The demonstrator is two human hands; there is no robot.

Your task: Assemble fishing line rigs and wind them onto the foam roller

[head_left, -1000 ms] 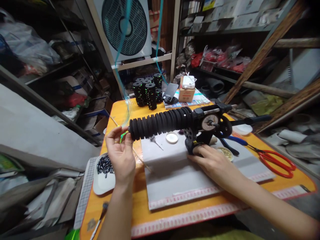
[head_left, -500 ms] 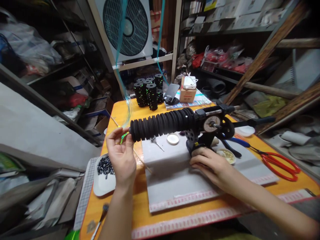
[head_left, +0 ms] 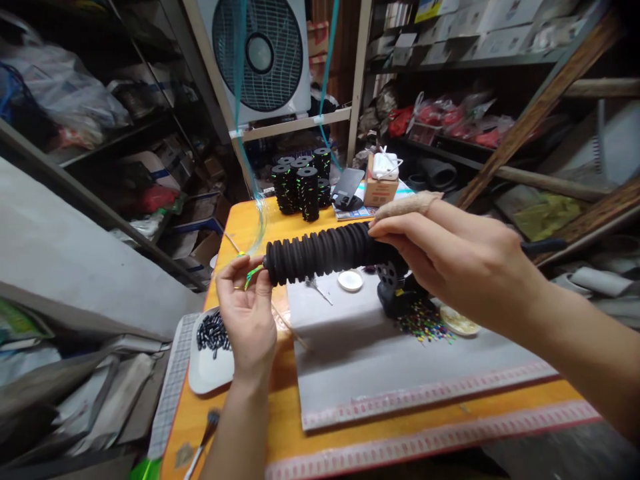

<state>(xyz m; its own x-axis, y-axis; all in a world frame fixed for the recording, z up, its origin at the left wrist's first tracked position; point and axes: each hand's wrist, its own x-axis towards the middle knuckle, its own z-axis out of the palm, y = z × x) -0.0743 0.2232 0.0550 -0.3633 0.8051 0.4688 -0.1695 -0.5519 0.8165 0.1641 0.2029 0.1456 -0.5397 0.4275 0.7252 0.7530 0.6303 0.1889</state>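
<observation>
A black ridged foam roll [head_left: 320, 253] lies level on a black clamp stand [head_left: 393, 287]. At its left end, the thumb and forefinger of my left hand [head_left: 250, 307] pinch the tip, and a bright green strand [head_left: 253, 275] shows by the fingers. My right hand [head_left: 450, 247] is over the roll's right end, its fingertips pressed together on the foam; anything between them is hidden. One right finger wears a beige cover. Below the right hand, a heap of tiny coloured pins or beads [head_left: 425, 323] lies on the grey board [head_left: 360, 387], next to a white dish [head_left: 463, 323].
A white tray [head_left: 200, 383] of dark small cylinders stands left on the yellow table [head_left: 285, 440], with a brush [head_left: 203, 443] in front. Behind are several speckled black rolls [head_left: 307, 193], a phone stand [head_left: 349, 190] and a small carton [head_left: 381, 190]. A white lid [head_left: 350, 280] lies mid-board.
My right hand has risen from the heap beside the stand to the roll's right end, uncovering the coloured heap. My left hand stays at the left end. The view has shifted slightly.
</observation>
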